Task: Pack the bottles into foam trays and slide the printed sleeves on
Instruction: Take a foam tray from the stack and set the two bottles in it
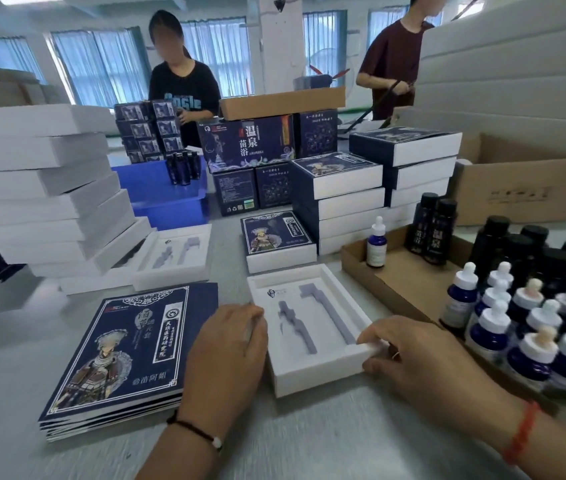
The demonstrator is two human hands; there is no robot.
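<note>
Foam tray (312, 327) lies empty on the table just before you, between your hands. Your left hand (229, 344) rests curled against its left edge; your right hand (409, 351) pinches its right corner. Dropper bottles (523, 327) stand right.

the big navy box (247, 143) read "温泉苗浴"; the top printed sleeve (125, 351) carried "苗阿姐" low on its front.
</note>
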